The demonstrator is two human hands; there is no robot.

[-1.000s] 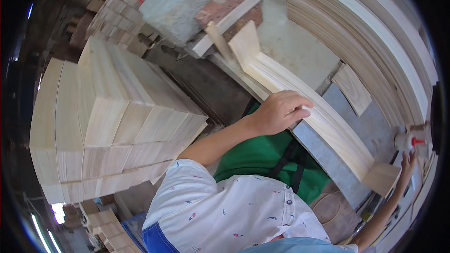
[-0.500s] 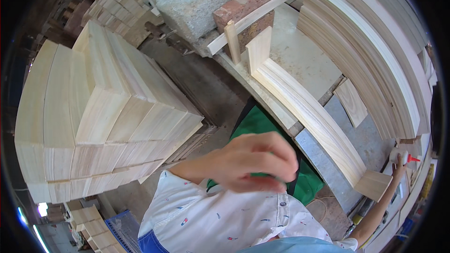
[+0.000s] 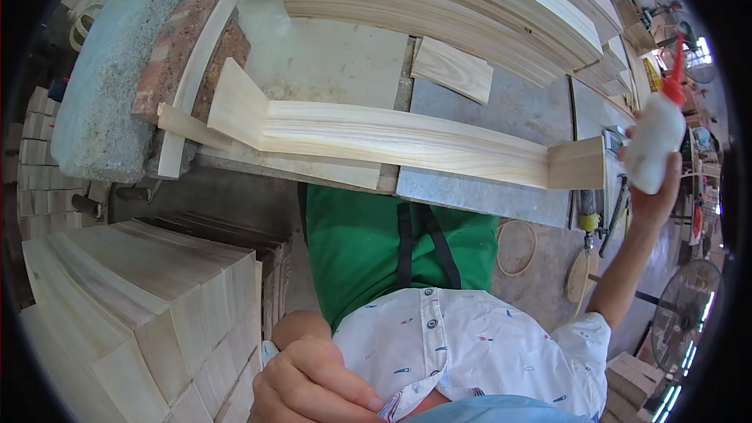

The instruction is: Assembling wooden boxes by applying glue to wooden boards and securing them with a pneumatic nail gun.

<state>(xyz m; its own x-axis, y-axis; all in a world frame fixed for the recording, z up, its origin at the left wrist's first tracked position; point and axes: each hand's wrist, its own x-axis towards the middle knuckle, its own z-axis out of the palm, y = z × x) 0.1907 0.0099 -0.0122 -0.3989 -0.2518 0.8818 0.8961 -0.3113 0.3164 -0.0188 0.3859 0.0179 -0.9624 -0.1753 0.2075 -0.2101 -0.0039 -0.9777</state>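
Now raised upright, the red-nozzled squeeze bottle is clasped in the right hand, presumably against drips, right of the U-shaped board assembly; the left hand, apart, curls near the shirt, contents indeterminable.

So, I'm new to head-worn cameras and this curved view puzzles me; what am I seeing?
No machine: these are a person's bare hands, filmed by a downward-looking fisheye camera on their head, so straight edges bend. The right hand holds a red-tipped white bottle. The left hand is curled near the shirt; whether it grips anything is unclear. On the workbench are a long board with a short piece at each end, a small loose board and stacked wooden strips; a brick and rough block sit at left.
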